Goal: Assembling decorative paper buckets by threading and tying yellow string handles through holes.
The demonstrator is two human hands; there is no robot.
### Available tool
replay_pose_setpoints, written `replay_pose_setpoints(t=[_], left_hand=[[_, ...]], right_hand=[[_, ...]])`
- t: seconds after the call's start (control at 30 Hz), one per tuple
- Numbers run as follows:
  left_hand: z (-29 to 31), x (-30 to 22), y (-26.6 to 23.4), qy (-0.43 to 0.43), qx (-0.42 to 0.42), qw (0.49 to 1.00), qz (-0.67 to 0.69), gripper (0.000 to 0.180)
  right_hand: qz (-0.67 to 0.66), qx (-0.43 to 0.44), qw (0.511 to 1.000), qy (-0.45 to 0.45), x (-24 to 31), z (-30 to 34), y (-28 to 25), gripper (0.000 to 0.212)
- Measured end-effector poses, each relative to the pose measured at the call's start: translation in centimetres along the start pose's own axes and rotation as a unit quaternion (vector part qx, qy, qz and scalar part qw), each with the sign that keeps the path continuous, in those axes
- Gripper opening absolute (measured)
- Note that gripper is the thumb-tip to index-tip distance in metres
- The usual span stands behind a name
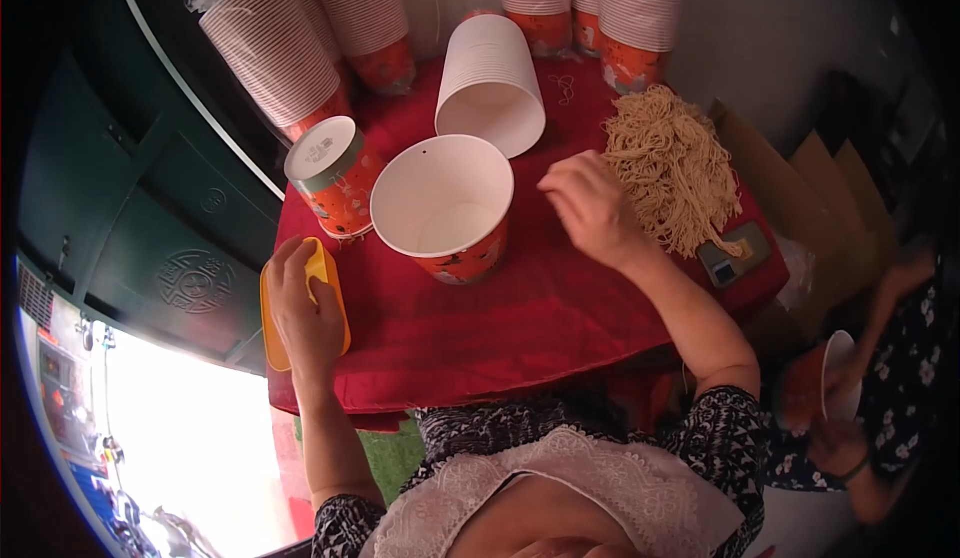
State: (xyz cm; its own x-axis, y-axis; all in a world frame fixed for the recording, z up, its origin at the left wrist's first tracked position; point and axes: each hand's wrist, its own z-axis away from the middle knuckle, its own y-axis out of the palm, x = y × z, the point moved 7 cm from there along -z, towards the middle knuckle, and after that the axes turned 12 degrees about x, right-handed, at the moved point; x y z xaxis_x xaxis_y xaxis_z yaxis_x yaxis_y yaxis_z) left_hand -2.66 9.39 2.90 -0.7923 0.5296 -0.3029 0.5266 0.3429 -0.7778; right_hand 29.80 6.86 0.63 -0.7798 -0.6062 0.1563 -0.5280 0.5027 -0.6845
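An open paper bucket (440,203), white inside and orange patterned outside, stands upright in the middle of the red-covered table. A small dark hole shows near its far rim. To its right, my right hand (595,208) is raised with its fingers closed together; anything in them is too small to make out. That hand is beside a heap of beige cords (672,163). My left hand (305,308) lies over a shallow yellow tray (277,343) at the table's left edge, its thumb apart from its curved fingers. The tray's contents are mostly hidden by the hand.
An upside-down bucket (335,183) and a nested stack on its side (490,83) stand behind. Tall bucket stacks (275,48) line the back. A grey device (735,255) lies by the cords. At right, another person's hand (838,448) holds a bucket (843,378).
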Motion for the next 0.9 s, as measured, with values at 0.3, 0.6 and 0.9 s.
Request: replay_pose_setpoints(t=[0.3,0.6,0.9], left_hand=[[-0.9,-6.4,1.2,0.123,-0.004,0.989,0.085,0.036],[-0.3,-9.0,2.7,0.184,-0.002,0.973,0.142,0.038],[-0.2,-8.5,3.0,0.173,-0.003,0.976,0.136,0.039]], right_hand=[[0.012,0.206,0.952,0.226,-9.7,5.6,-0.8,0.005],[-0.009,0.281,0.94,0.192,-9.8,6.4,-0.1,0.008],[-0.036,0.336,0.929,0.149,-8.5,6.6,0.1,0.011]])
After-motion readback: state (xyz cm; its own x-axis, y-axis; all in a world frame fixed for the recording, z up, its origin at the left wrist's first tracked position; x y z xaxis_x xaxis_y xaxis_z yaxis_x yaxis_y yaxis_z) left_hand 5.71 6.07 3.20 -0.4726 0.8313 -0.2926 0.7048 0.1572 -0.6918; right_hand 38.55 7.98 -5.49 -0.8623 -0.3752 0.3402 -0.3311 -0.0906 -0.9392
